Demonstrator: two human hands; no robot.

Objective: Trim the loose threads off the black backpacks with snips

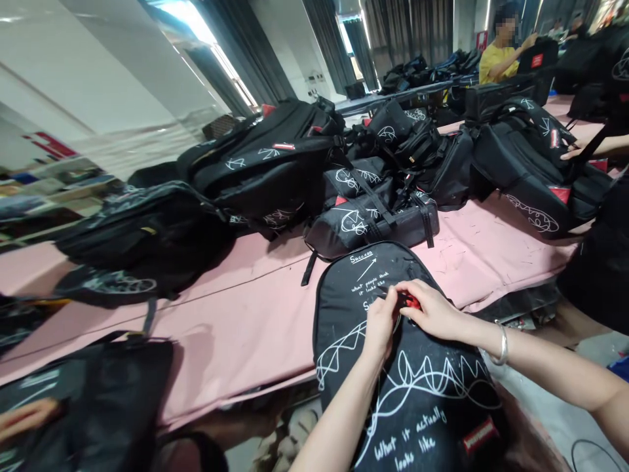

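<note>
A black backpack (339,288) with white printed writing and looping lines lies in front of me, partly over the table edge. Above its upper middle, my left hand (382,322) is closed in a pinch, thumb up; what its fingers hold is hidden. Close against it, my right hand (432,313) has its fingers curled round a small red and black object (411,301). Most of that object is covered, so its kind does not show. On the right wrist is a silver bangle (502,346). Lower down, the backpack carries a red label (479,434).
Black backpacks (275,164) are heaped along the pink-covered table (221,341). Another person's hand (32,419) rests on a bag (132,380) at lower left. A co-worker's hand (577,149) touches a bag at right. A person in yellow (494,64) stands farther back.
</note>
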